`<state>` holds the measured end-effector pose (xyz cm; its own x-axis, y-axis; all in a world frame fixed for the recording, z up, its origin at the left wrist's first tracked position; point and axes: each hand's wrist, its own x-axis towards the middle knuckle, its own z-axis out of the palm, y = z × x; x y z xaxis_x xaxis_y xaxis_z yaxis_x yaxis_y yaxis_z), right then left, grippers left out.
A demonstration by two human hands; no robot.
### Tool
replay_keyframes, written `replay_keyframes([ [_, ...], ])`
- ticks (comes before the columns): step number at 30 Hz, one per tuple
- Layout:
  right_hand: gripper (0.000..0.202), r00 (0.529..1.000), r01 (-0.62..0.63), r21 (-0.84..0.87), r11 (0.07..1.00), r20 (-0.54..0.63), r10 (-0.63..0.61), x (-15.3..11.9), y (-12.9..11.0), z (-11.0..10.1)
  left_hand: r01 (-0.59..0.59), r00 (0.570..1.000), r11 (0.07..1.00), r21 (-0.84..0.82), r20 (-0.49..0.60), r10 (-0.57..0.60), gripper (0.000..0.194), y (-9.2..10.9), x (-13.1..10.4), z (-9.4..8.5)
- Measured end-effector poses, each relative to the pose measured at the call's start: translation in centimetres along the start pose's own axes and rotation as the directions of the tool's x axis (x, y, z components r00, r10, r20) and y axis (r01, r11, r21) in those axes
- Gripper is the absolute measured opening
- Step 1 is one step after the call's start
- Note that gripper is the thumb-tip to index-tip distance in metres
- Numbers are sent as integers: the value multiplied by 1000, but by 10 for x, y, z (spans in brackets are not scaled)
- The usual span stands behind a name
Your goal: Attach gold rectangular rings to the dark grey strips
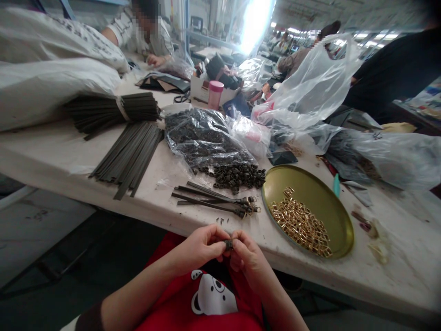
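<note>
My left hand and my right hand meet just in front of the table's near edge. Both pinch a small dark strap, whose short folded end shows between the fingertips; the rest of it is hidden. Just beyond lie several dark straps fitted with gold buckles. Behind those, a heap of small dark strap loops spills from a clear plastic bag. To the right, a round gold-coloured tray holds a pile of gold buckles.
Loose dark strips and a tied bundle of strips lie left on the white table. A pink-lidded cup, a white box and plastic bags crowd the back. Another person sits across the table.
</note>
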<state>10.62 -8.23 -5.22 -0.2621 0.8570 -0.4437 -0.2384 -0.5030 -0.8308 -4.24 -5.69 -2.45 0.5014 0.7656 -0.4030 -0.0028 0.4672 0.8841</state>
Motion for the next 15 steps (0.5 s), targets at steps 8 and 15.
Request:
replay_keyframes([
  [8, 2, 962, 195, -727, 658, 10, -274, -6, -3, -12, 23, 989, 994, 103, 142, -37, 22, -2, -7, -10],
  [15, 6, 938, 277, -852, 444, 140, -316, -13, -10, -14, 57, 991, 984, 171, 106, -76, 21, -8, 0, -5],
])
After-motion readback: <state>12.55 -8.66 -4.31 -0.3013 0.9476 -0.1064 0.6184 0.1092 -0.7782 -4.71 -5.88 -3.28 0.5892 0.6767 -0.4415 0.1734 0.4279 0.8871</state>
